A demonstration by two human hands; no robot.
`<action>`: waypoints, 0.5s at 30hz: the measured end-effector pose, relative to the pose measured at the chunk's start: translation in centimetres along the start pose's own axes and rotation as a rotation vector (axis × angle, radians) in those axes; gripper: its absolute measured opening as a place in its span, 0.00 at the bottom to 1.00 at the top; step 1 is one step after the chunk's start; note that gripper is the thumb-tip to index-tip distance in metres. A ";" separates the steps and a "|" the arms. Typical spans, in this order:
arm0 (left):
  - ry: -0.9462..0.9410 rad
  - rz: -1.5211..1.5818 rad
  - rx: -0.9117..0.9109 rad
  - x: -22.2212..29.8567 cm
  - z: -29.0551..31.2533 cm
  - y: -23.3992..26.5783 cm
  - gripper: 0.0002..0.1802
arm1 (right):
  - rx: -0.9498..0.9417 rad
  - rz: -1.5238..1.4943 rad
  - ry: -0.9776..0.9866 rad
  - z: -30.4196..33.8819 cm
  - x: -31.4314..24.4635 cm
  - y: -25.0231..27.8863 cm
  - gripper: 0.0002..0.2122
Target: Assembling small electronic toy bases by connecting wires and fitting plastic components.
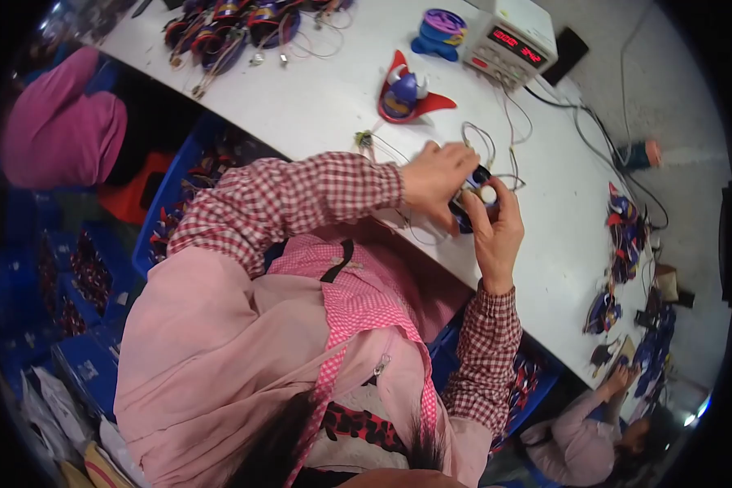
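Dark blue part point(464, 220) held in two hands above a white tabletop point(317, 106)

A worker in red-and-white checked sleeves point(301, 191) and a pink gingham apron point(370, 285) grips the small part near the front edge of the tabletop. The left hand point(437, 180) reaches across from the far side of the body, its fingers curled over the piece and its thumb below. The right hand point(496, 232) comes up from the front, thumb and fingers clasping the same piece beside a white round cap point(488, 195). The exact points of contact are partly hidden by the hands.

Just beyond stands a purple horned figure point(403, 93) with a red cape, and near it lies a small wired component point(364, 140). Looping leads point(512, 122) run toward a white bench power supply point(516, 41) with red-lit readouts, next to a blue object with a purple top point(441, 32). More figures with trailing wires point(228, 32) crowd the far left of the surface, while another cluster point(624, 236) lies along the right side. A filled blue bin point(163, 207) sits below the edge. Seated nearby are a person in bright pink point(61, 130), at left, and a co-worker in pale pink point(581, 439), at lower right, with both hands at the tabletop.
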State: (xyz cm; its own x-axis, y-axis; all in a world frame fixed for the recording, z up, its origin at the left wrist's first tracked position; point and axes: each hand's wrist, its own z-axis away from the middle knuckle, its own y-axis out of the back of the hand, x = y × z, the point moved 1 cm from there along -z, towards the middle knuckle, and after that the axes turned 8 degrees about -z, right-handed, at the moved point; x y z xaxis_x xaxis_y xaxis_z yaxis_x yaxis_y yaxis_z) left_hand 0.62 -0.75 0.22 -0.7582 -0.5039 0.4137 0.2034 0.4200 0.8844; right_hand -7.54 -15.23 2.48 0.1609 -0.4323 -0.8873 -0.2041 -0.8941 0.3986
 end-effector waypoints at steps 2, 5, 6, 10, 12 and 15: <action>-0.024 0.015 0.066 0.5 -0.3 -1.4 0.59 | 0.020 0.058 0.068 -0.3 1.3 0.2 0.13; 0.019 0.054 0.076 0.6 0.8 -0.8 0.58 | 0.035 0.082 0.106 -0.1 0.6 -1.2 0.12; 0.033 0.086 0.092 0.6 0.8 -0.9 0.58 | 0.038 0.108 0.123 -0.1 0.3 -1.2 0.11; 0.051 0.064 0.052 0.5 0.5 -1.1 0.57 | 0.031 0.253 0.349 0.9 -0.5 -1.4 0.08; 0.059 0.064 0.051 0.6 0.5 -0.9 0.58 | 0.032 0.319 0.449 1.7 -1.0 -0.6 0.07; 0.063 0.068 0.041 0.5 0.7 -0.8 0.58 | 0.167 0.281 0.343 2.1 -1.7 2.4 0.06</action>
State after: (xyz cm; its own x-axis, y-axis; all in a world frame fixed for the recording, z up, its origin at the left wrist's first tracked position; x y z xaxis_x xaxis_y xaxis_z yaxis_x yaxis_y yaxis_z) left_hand -0.32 -0.80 -0.41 -0.7029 -0.5193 0.4860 0.2263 0.4845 0.8450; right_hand -10.35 -16.39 4.47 0.3812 -0.6937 -0.6112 -0.4331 -0.7180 0.5449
